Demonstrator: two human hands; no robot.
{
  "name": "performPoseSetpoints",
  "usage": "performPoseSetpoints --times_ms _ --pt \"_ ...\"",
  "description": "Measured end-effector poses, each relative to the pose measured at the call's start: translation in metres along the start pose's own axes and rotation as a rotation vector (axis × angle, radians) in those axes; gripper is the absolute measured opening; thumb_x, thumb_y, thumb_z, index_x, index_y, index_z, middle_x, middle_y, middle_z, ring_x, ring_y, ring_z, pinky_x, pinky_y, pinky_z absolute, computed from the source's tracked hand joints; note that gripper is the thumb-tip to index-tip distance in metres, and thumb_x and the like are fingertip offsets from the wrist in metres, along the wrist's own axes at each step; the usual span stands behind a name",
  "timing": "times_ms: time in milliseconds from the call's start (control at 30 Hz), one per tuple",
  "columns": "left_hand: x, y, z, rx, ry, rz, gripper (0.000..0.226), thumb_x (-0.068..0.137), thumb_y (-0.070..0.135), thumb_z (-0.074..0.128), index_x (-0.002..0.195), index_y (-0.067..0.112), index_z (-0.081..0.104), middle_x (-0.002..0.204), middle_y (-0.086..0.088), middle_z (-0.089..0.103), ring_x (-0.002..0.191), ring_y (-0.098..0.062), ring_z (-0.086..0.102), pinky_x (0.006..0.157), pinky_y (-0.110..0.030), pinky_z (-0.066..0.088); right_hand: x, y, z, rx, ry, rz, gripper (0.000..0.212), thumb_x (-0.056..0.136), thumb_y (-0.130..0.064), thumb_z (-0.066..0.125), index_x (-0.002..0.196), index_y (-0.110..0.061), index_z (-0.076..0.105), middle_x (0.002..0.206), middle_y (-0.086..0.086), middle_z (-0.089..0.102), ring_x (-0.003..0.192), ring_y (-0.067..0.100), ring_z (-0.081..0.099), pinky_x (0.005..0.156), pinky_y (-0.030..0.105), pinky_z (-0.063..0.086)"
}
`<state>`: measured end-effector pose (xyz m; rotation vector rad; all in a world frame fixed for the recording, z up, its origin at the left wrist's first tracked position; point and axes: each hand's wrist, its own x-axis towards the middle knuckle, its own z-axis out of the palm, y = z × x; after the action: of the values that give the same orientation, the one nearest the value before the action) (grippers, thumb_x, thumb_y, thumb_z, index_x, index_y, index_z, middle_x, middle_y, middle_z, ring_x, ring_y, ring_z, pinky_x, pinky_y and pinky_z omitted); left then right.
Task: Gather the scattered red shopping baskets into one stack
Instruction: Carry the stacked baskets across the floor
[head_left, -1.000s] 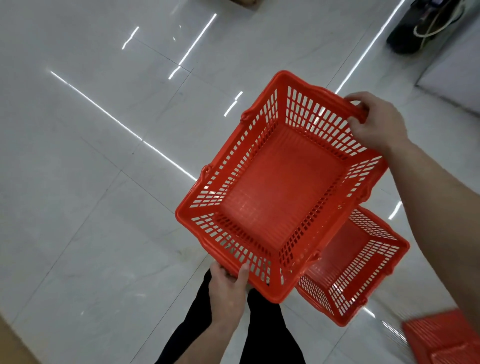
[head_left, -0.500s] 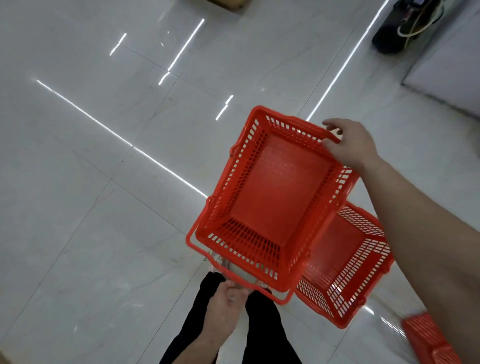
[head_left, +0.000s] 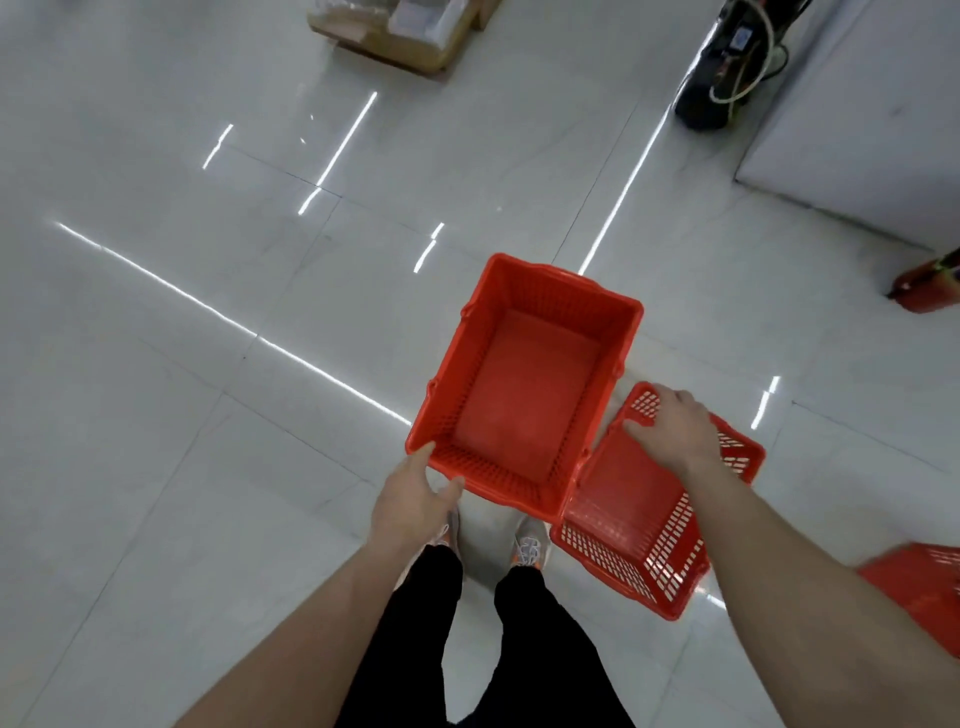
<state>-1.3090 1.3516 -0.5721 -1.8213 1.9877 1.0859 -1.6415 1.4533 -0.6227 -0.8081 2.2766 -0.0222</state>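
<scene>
From my seat, the far-right red basket (head_left: 930, 587) is smeared with blur, cut by the picture's edge and half behind the right forearm (head_left: 779, 571). The fire extinguisher (head_left: 930, 288) and the cardboard box (head_left: 395, 36) run out of the picture too. The right hand (head_left: 670, 431) covers the middle red basket's (head_left: 628, 519) far rim (fingertips vanish over it, so I cannot call a grip). Of the left hand (head_left: 410, 501), the lower fingers hide under the left red basket's (head_left: 524, 384) corner.

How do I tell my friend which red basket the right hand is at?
On the shiny white tiled floor, look right of the person's grey shoes. The red slotted plastic basket there sits between two other red baskets, and only it has the right hand over its far end.
</scene>
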Motion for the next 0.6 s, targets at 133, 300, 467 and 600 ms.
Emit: performPoseSetpoints --times_ms 133,300,467,600 --pt "-0.022 0.045 -0.027 0.039 0.033 0.15 0.08 0.085 0.053 0.065 0.15 0.016 0.038 0.148 -0.005 0.048 0.133 -0.023 0.047 0.108 -0.04 0.04 -0.064 -0.004 -0.033 0.013 0.038 -0.002 0.078 0.082 -0.058 0.065 0.147 -0.019 0.046 0.144 0.015 0.051 0.13 0.039 0.049 0.106 0.047 0.044" --pt "-0.057 0.081 -0.054 0.177 0.06 0.355 0.082 0.086 0.057 0.063 0.151 0.013 0.037 0.15 -0.007 0.045 0.136 -0.026 0.043 0.111 -0.04 0.037 -0.154 -0.002 -0.068 0.076 0.145 0.025 0.082 0.082 -0.057 0.065 0.151 -0.021 0.04 0.149 0.011 0.046 0.135 0.036 0.046 0.108 0.049 0.041" --pt "-0.112 0.096 -0.061 0.287 0.038 0.55 0.084 0.083 0.061 0.061 0.15 0.016 0.038 0.15 -0.009 0.045 0.134 -0.029 0.045 0.108 -0.043 0.04 -0.262 0.033 -0.068 0.136 0.25 0.145 0.081 0.082 -0.054 0.066 0.151 -0.023 0.039 0.148 0.009 0.047 0.134 0.034 0.045 0.107 0.049 0.041" --pt "-0.172 0.107 -0.047 0.384 -0.009 0.688 0.082 0.084 0.063 0.058 0.15 0.018 0.037 0.151 -0.007 0.043 0.135 -0.029 0.044 0.108 -0.046 0.041 -0.35 0.082 -0.045 0.191 0.251 0.319 0.082 0.081 -0.056 0.067 0.151 -0.023 0.039 0.146 0.009 0.048 0.134 0.033 0.046 0.106 0.048 0.041"
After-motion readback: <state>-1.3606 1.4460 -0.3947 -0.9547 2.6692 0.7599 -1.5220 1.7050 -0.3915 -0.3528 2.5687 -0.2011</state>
